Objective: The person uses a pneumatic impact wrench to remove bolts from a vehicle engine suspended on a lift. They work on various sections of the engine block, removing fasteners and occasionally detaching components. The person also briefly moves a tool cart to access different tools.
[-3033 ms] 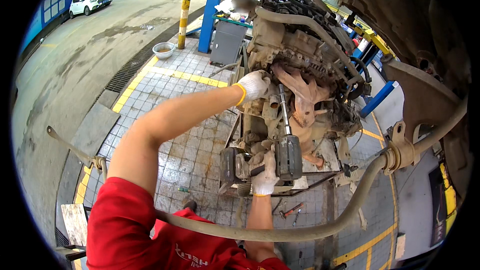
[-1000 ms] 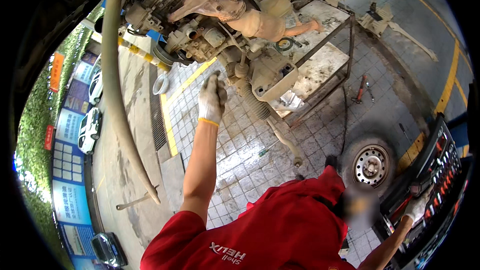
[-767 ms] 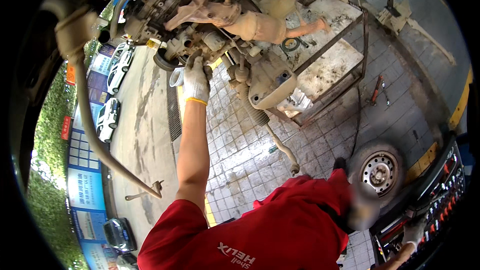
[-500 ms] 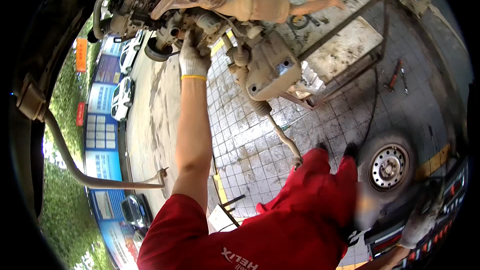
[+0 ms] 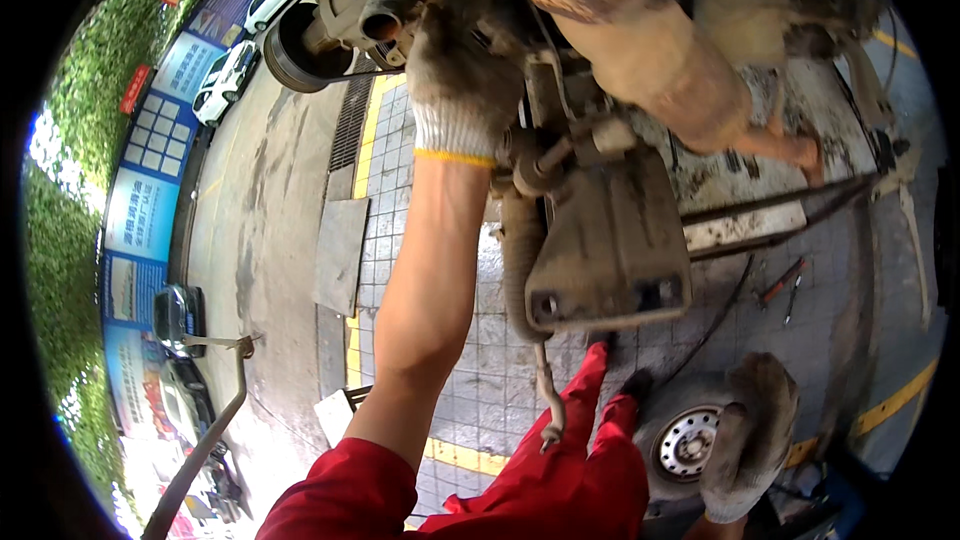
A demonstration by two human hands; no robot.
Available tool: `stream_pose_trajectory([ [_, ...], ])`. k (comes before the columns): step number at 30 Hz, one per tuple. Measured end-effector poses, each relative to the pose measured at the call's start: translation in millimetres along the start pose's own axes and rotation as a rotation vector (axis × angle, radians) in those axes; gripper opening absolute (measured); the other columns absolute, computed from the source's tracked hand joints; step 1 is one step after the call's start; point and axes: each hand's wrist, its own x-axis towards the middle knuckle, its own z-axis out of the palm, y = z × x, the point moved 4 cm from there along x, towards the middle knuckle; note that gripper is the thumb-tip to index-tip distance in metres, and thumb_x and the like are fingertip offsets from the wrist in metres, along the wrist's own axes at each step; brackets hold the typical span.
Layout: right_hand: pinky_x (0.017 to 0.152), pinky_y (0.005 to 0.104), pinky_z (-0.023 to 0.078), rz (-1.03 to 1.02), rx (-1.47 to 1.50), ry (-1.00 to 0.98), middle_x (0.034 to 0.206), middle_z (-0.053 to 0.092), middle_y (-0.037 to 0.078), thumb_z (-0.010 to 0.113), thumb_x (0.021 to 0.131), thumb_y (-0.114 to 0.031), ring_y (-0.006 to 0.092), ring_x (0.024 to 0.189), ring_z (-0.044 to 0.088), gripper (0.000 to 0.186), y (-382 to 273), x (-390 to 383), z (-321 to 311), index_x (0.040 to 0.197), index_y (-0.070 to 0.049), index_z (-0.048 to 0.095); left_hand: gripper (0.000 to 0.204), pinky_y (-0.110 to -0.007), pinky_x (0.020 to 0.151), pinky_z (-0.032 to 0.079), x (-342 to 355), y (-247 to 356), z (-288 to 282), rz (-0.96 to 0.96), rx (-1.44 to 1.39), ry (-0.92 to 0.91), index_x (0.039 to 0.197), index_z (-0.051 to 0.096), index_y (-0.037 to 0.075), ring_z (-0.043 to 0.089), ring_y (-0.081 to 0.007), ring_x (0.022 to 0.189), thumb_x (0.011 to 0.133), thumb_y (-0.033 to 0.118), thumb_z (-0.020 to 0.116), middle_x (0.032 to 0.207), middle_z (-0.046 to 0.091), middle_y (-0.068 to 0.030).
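Note:
My left hand (image 5: 460, 75), in a dirty knit glove with a yellow-edged cuff, is up among the engine parts. It is closed against the grimy metal, with its fingertips hidden, so what it grips cannot be made out. Just left of it are an open round pipe end (image 5: 381, 24) and a ribbed pulley (image 5: 300, 48). Below and right of the left wrist hangs a dusty bracket plate (image 5: 610, 250) beside a ribbed rubber boot (image 5: 522, 265). My right hand (image 5: 748, 435), in a blackened glove, is raised at the lower right with fingers curled; anything inside is hidden.
A wheel (image 5: 688, 440) lies on the tiled floor behind my right hand. A rusty exhaust pipe (image 5: 690, 70) crosses the upper right above a dirty metal table (image 5: 745, 230). A red-handled tool (image 5: 782, 282) lies on the floor. A thin rod (image 5: 215, 420) rises at lower left.
My right hand has come away from the tool tray at the lower right, moving up and left in front of the wheel. The view is closer to the engine; my left hand stays among its parts.

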Motion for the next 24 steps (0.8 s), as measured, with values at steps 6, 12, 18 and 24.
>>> stream_pose_trajectory([
  [6,0.089,0.0366,0.054,0.078,0.631,-0.001,0.125,0.064,0.02,0.054,0.101,-0.021,0.0271,0.106,0.067,0.055,-42,96,31,0.146,0.009,0.042,0.031,-0.026,0.068,0.05,-7,1,-4,-0.117,-0.116,-0.095,0.128,0.062,0.013,0.06,-0.0152,0.085,0.104,0.03,0.055,0.111,0.069,-0.0019],
  [12,0.095,0.035,0.053,-0.062,0.958,-0.321,0.13,0.062,0.02,0.059,0.099,-0.009,0.025,0.105,0.069,0.058,-106,199,90,0.149,0.008,0.037,0.038,-0.024,0.053,0.043,-16,11,-30,-0.121,-0.091,-0.059,0.137,0.054,0.013,0.053,-0.0127,0.071,0.107,0.036,0.048,0.104,0.064,-0.0028],
  [18,0.105,0.0356,0.049,0.066,1.358,-0.305,0.135,0.058,0.018,0.064,0.096,0.0,0.0263,0.123,0.06,0.052,-146,270,148,0.142,0.008,0.042,0.041,-0.036,0.1,0.053,-18,20,-31,-0.139,-0.144,-0.002,0.144,0.049,0.009,0.063,-0.0226,0.115,0.11,0.031,0.042,0.133,0.061,-0.0109],
  [24,0.1,0.0332,0.051,-0.134,0.753,-0.095,0.124,0.063,0.019,0.067,0.096,-0.011,0.0234,0.115,0.063,0.049,-151,306,185,0.138,0.004,0.05,0.038,-0.033,0.09,0.056,-15,35,-63,-0.043,0.163,0.021,0.14,0.051,0.007,0.065,-0.021,0.107,0.106,0.024,0.049,0.127,0.064,-0.01],
])
